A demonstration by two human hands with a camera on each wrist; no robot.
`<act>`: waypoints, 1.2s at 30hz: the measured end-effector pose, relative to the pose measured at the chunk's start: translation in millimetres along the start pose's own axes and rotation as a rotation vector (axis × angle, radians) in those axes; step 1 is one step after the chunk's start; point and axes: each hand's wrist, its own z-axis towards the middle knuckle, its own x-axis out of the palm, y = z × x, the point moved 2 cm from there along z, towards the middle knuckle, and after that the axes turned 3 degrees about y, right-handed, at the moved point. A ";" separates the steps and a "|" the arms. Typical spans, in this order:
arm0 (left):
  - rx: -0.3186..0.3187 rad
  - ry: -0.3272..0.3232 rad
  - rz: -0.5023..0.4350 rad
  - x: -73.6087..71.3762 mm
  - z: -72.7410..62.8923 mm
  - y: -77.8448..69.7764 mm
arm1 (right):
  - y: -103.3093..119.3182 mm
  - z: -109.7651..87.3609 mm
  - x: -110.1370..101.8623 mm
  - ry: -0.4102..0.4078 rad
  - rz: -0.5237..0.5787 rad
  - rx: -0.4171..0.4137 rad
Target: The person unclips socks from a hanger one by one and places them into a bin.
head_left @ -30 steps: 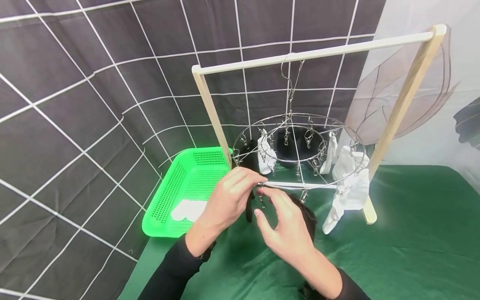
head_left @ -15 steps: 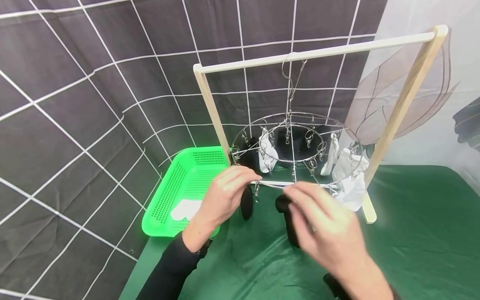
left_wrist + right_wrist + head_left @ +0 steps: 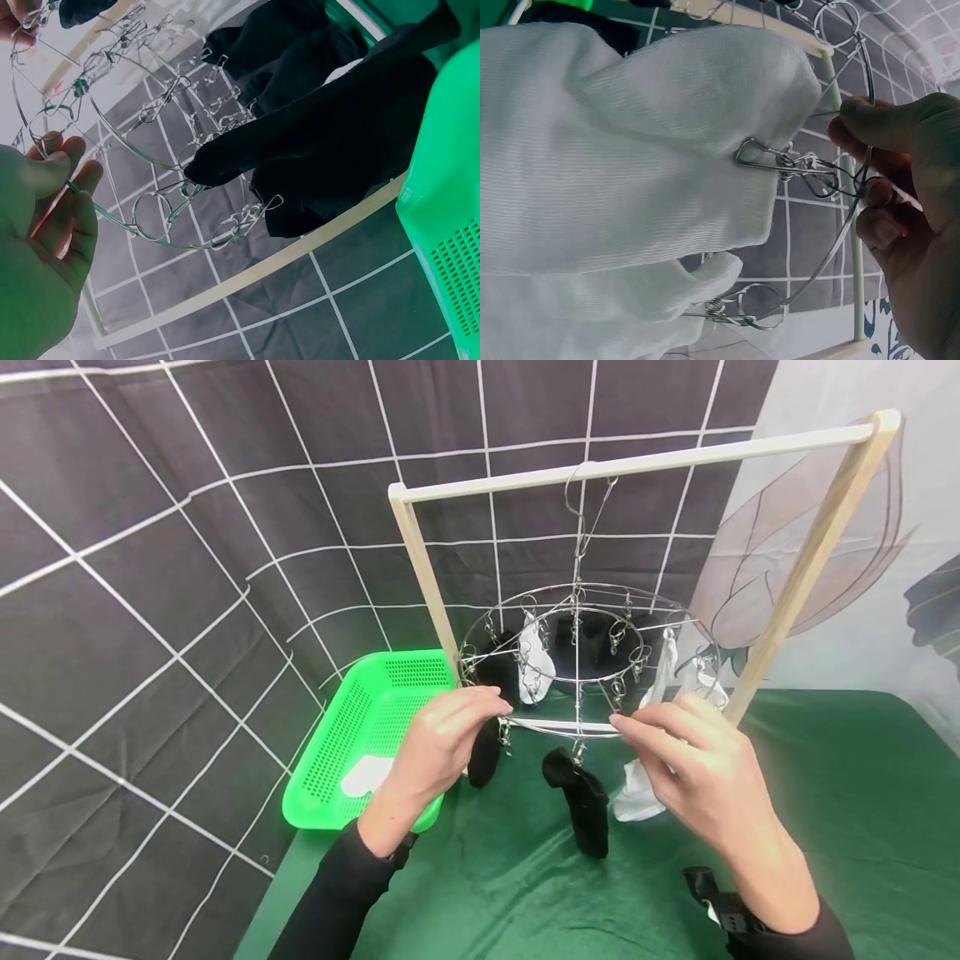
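Round silver wire clip hanger: two concentric rings, right of centre in head view; hooked over the white rod of the pale wooden rack.
Bare left hand: mid-frame, head view; grip together on the hanger's outer rim, thumb and fingertips pinching the wire.
Bare right hand: right of centre; grip clamped on the same rim, thumb opposite fingertips.
Black fabric sock: hangs from a small metal clip at the lower rim, below and between the hands.
White ribbed sock: fills much of the left of right-wrist view; wire clip on its edge, just beside the right hand.
Green perforated plastic basket: left of centre, head view; white cloth piece inside, toward its lower end.
Dark green cloth-covered worktop: lower right.
Dark grey white-gridded sheet: left and upper frame, behind the rack.
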 end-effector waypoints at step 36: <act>-0.617 0.085 -1.240 112.1 -65.1 -36.0 | 7.7 5.3 4.2 -0.040 0.015 -0.034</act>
